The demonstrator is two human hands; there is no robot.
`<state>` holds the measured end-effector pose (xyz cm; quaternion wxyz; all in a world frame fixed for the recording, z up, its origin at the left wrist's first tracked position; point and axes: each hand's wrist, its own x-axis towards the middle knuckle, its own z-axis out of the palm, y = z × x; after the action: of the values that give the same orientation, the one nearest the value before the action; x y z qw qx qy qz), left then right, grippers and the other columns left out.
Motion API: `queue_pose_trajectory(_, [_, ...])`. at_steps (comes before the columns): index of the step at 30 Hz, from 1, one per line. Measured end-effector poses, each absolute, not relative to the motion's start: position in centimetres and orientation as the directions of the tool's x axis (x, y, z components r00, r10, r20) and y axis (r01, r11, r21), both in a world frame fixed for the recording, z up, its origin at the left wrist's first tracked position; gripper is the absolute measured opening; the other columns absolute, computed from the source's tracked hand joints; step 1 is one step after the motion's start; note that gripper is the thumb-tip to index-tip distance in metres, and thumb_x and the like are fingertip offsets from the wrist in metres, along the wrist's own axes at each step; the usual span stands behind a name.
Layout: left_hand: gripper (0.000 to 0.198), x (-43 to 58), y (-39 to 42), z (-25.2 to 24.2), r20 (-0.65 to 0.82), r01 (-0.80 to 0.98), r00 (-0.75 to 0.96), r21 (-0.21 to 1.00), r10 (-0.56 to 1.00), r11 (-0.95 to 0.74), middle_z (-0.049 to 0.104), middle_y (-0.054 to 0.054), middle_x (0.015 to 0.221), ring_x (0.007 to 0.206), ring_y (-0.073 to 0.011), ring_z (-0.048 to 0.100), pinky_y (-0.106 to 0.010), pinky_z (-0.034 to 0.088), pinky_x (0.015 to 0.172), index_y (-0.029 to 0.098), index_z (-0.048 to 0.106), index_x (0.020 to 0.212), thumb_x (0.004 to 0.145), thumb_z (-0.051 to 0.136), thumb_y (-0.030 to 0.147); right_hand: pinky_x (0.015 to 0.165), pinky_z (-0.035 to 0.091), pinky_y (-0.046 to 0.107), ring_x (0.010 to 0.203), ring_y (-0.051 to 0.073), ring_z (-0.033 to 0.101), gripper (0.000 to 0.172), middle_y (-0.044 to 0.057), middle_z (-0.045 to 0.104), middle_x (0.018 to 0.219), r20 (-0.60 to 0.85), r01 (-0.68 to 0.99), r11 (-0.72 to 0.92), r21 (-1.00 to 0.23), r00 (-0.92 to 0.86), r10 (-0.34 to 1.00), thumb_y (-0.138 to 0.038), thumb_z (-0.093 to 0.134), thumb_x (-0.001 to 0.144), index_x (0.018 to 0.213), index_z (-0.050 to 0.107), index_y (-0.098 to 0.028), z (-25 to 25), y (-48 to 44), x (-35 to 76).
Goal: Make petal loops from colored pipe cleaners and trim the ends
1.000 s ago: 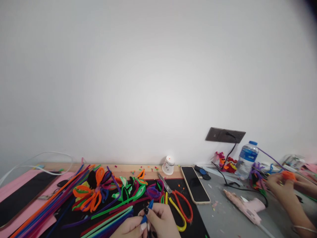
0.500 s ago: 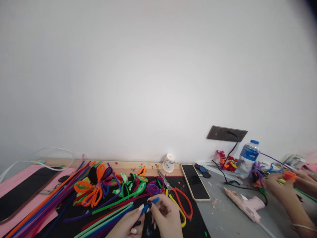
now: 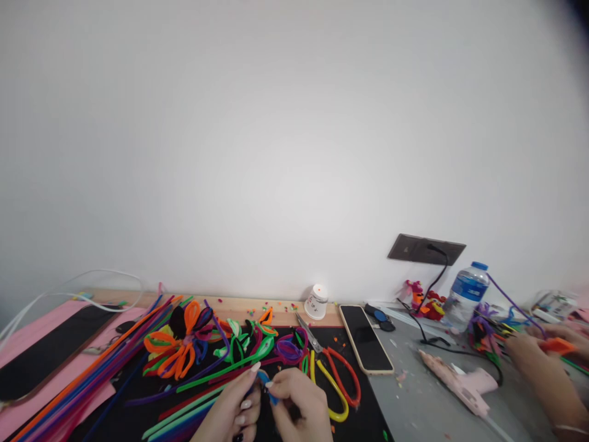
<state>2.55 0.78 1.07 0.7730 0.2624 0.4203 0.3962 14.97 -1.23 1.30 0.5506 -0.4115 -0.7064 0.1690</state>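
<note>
My left hand [image 3: 234,410] and my right hand [image 3: 297,404] meet at the bottom centre over a black mat [image 3: 363,420]. Both pinch a short blue pipe cleaner [image 3: 267,384] between their fingertips, and it bends where they hold it. Just beyond my fingers lie looped pipe cleaner shapes: an orange flower form [image 3: 177,353], green loops [image 3: 242,350] and a purple loop [image 3: 289,350]. A long bundle of straight pipe cleaners [image 3: 87,380] runs off to the lower left.
Red and yellow handled scissors [image 3: 329,374] lie right of my hands, then a phone [image 3: 367,347], a pink glue gun [image 3: 460,382] and a water bottle [image 3: 465,296]. Another person's hands [image 3: 536,362] work with orange material at the far right. A white cup [image 3: 315,301] stands by the wall.
My hands have risen a little and drawn closer, bending the blue pipe cleaner. The view has shifted slightly. The other person's hands have moved lower and right.
</note>
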Motion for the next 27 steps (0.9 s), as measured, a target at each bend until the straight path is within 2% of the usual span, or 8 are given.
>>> queue_pose_trajectory(4, [0.051, 2.5, 0.3, 1.7, -0.426, -0.451, 0.201, 0.759, 0.882, 0.470, 0.034, 0.011, 0.048, 0.037, -0.0024, 0.025, -0.015, 0.015, 0.039, 0.019, 0.047, 0.066, 0.052, 0.069, 0.063, 0.052, 0.040, 0.020, 0.060, 0.013, 0.052, 0.022, 0.006, 0.058, 0.071, 0.728, 0.449, 0.685, -0.574, -0.103, 0.678, -0.006, 0.044, 0.074, 0.066, 0.060, -0.018, 0.9, -1.3, 14.3])
queue_pose_trajectory(7, [0.049, 2.3, 0.0, 2.0, -0.421, -0.464, 0.122, 0.776, 0.899, 0.426, 0.039, 0.010, 0.050, 0.040, -0.0048, 0.035, -0.016, 0.022, 0.041, 0.020, 0.052, 0.072, 0.052, 0.071, 0.060, 0.051, 0.039, 0.020, 0.057, 0.012, 0.049, 0.021, 0.005, 0.056, 0.070, 0.748, 0.492, 0.699, -0.519, -0.133, 0.650, -0.006, 0.044, 0.074, 0.066, 0.059, -0.018, 0.4, -1.3, 13.7])
queue_pose_trajectory(11, [0.047, 2.2, 0.0, 2.1, -0.408, -0.437, 0.114, 0.798, 0.906, 0.415, 0.043, 0.009, 0.051, 0.044, -0.0078, 0.043, -0.016, 0.025, 0.041, 0.021, 0.055, 0.080, 0.054, 0.071, 0.057, 0.051, 0.038, 0.020, 0.058, 0.012, 0.049, 0.021, 0.004, 0.056, 0.067, 0.769, 0.508, 0.704, -0.496, -0.119, 0.628, -0.008, 0.045, 0.077, 0.064, 0.058, -0.019, 0.0, -1.4, 13.1])
queue_pose_trajectory(16, [0.045, 2.3, 0.1, 1.9, -0.396, -0.441, 0.129, 0.798, 0.909, 0.410, 0.049, 0.008, 0.057, 0.045, -0.0078, 0.045, -0.016, 0.026, 0.041, 0.023, 0.054, 0.083, 0.054, 0.073, 0.053, 0.052, 0.040, 0.021, 0.059, 0.013, 0.050, 0.021, 0.005, 0.057, 0.068, 0.771, 0.528, 0.695, -0.488, -0.112, 0.627, -0.010, 0.045, 0.079, 0.065, 0.059, -0.019, -0.4, -1.5, 12.9])
queue_pose_trajectory(21, [0.048, 2.2, 0.3, 1.7, -0.383, -0.432, 0.126, 0.809, 0.915, 0.398, 0.050, 0.008, 0.057, 0.047, -0.0085, 0.046, -0.016, 0.029, 0.043, 0.024, 0.056, 0.087, 0.052, 0.075, 0.051, 0.051, 0.039, 0.022, 0.057, 0.013, 0.048, 0.023, 0.004, 0.059, 0.068, 0.781, 0.563, 0.709, -0.425, -0.169, 0.602, -0.009, 0.041, 0.078, 0.067, 0.059, -0.020, -1.0, -1.4, 12.9])
queue_pose_trajectory(27, [0.053, 2.0, 0.8, 0.6, -0.332, -0.429, 0.153, 0.826, 0.931, 0.365, 0.049, 0.007, 0.056, 0.046, -0.0072, 0.041, -0.016, 0.025, 0.043, 0.021, 0.057, 0.097, 0.055, 0.073, 0.049, 0.055, 0.044, 0.024, 0.059, 0.015, 0.052, 0.023, 0.004, 0.058, 0.067, 0.728, 0.527, 0.687, -0.501, -0.173, 0.663, -0.017, 0.043, 0.081, 0.070, 0.062, -0.023, -1.5, -1.4, 12.4])
